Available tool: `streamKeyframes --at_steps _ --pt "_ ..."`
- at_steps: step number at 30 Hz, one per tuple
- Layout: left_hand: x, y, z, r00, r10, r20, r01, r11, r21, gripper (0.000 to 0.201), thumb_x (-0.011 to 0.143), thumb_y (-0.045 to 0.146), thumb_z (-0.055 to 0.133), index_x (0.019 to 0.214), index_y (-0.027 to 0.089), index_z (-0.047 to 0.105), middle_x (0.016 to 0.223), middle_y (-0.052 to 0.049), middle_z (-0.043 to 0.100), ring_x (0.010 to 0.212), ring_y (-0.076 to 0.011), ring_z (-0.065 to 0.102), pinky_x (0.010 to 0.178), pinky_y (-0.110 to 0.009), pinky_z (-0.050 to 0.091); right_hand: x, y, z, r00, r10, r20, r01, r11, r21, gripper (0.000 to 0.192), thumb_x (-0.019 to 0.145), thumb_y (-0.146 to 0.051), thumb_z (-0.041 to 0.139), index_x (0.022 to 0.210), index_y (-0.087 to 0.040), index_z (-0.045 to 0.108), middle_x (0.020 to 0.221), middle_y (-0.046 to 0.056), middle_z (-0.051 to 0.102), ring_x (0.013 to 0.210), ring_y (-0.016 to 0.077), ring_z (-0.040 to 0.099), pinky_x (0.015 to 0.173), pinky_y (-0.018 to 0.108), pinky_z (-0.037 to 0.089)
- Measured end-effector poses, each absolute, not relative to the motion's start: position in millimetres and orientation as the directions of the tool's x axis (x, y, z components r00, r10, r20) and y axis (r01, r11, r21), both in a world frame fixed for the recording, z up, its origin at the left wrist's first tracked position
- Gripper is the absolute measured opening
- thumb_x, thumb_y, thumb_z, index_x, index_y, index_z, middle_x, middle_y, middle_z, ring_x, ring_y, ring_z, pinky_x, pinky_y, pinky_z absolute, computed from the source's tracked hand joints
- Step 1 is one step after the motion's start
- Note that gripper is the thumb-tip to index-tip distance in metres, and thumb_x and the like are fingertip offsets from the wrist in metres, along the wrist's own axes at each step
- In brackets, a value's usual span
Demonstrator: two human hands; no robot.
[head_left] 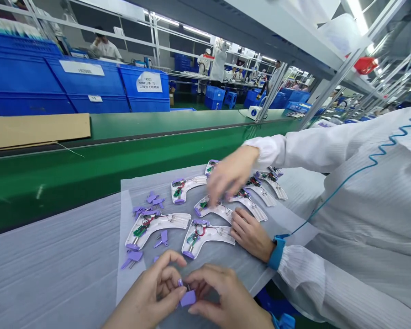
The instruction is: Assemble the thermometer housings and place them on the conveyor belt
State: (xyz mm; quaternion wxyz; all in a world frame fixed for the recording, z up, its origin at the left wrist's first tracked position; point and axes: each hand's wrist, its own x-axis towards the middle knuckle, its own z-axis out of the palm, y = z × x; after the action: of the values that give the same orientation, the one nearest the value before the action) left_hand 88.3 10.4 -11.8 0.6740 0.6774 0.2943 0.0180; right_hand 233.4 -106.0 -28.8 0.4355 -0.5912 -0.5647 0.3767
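Close in front of me, a small purple plastic part [188, 298] is pinched between my two hands, with a bit of metal, perhaps a spring, beside it. My left hand [154, 292] grips it with thumb and index finger, and my right hand [226, 294] has its fingertips closed on the other side. Just beyond lie white gun-shaped housing halves [208, 235] with green circuit boards, red wires and purple end pieces. Loose purple parts [134, 258] with metal pins are scattered to the left, among them one purple part [163, 237] between two housings.
A co-worker in white reaches in from the right; one hand [231, 176] is blurred over the housings, the other hand [250, 233] rests beside them. A blue coiled cord [349, 176] runs from that wrist. Behind are a green conveyor [106, 160], cardboard [37, 130] and blue bins [89, 82].
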Motion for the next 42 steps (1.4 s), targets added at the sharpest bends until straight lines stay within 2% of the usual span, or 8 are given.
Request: streamKeyframes --at_steps 3,5,8,11,14,20,28,42 --pt "98 13 -7 0.840 0.403 -0.363 0.407 -0.026 0.913 0.024 0.078 0.038 0.052 0.092 0.021 0.046 0.062 0.006 0.046 0.059 -0.0125 0.046 0.057 -0.022 0.036 239 -108 -29 0.162 0.984 0.068 0.338 0.009 -0.941 0.027 0.071 -0.014 0.076 0.096 -0.017 0.067 0.080 0.002 0.066 0.070 0.0128 0.062 0.065 0.016 0.049" --pt "106 18 -5 0.864 0.408 -0.296 0.412 -0.235 0.880 0.019 0.085 0.037 0.045 0.094 0.021 0.053 0.070 0.002 0.052 0.065 -0.0145 0.050 0.061 -0.024 0.038 246 -109 -32 0.227 0.970 0.091 0.383 -0.003 -0.924 0.022 0.074 -0.012 0.072 0.095 -0.018 0.066 0.080 0.001 0.066 0.071 0.0130 0.062 0.066 0.017 0.048" --pt "120 27 -6 0.916 0.392 -0.089 0.350 -0.668 0.656 0.028 0.093 0.026 0.035 0.107 0.028 0.059 0.088 -0.003 0.054 0.081 -0.0190 0.054 0.068 -0.029 0.041 259 -107 -38 0.356 0.924 0.139 0.510 -0.067 -0.858 0.023 0.080 -0.006 0.064 0.098 -0.020 0.063 0.086 0.001 0.063 0.076 0.0143 0.060 0.070 0.021 0.047" --pt "133 33 -13 0.942 0.333 -0.047 0.320 -0.844 0.430 0.038 0.092 0.016 0.037 0.125 0.030 0.051 0.091 -0.005 0.052 0.084 -0.0219 0.054 0.066 -0.030 0.042 269 -101 -46 0.465 0.868 0.172 0.597 -0.164 -0.785 0.026 0.080 -0.002 0.061 0.098 -0.021 0.060 0.088 0.001 0.059 0.076 0.0156 0.058 0.068 0.024 0.045" --pt "140 37 -21 0.937 0.347 -0.046 0.330 -0.830 0.451 0.040 0.092 0.012 0.039 0.128 0.027 0.045 0.095 -0.004 0.053 0.083 -0.0197 0.057 0.067 -0.029 0.045 269 -95 -50 0.523 0.834 0.177 0.609 -0.221 -0.762 0.025 0.080 -0.002 0.060 0.096 -0.020 0.059 0.086 0.001 0.057 0.073 0.0156 0.056 0.066 0.025 0.044" --pt "141 40 -30 0.903 0.423 0.075 0.317 -0.775 0.547 0.015 0.093 0.016 0.041 0.089 0.020 0.055 0.085 0.000 0.056 0.078 -0.0169 0.058 0.065 -0.027 0.045 265 -85 -47 0.538 0.825 0.174 0.612 -0.240 -0.753 0.025 0.078 -0.002 0.064 0.094 -0.020 0.060 0.084 0.000 0.056 0.074 0.0159 0.056 0.065 0.025 0.044" --pt "135 39 -46 0.835 0.385 0.394 0.139 -0.839 0.527 0.022 0.095 0.020 0.040 0.098 0.018 0.062 0.087 -0.002 0.062 0.077 -0.0134 0.061 0.068 -0.024 0.048 266 -82 -43 0.505 0.849 0.157 0.598 -0.212 -0.773 0.022 0.078 -0.003 0.064 0.092 -0.019 0.061 0.082 0.000 0.056 0.072 0.0148 0.054 0.064 0.024 0.044" --pt "143 35 -42 0.862 0.400 0.311 0.267 -0.880 0.393 0.029 0.096 0.025 0.035 0.083 0.021 0.060 0.074 0.001 0.061 0.069 -0.0162 0.061 0.056 -0.026 0.040 267 -82 -49 0.505 0.841 0.193 0.651 -0.224 -0.726 0.025 0.077 -0.001 0.063 0.091 -0.022 0.064 0.081 0.000 0.056 0.070 0.0146 0.056 0.062 0.024 0.045"
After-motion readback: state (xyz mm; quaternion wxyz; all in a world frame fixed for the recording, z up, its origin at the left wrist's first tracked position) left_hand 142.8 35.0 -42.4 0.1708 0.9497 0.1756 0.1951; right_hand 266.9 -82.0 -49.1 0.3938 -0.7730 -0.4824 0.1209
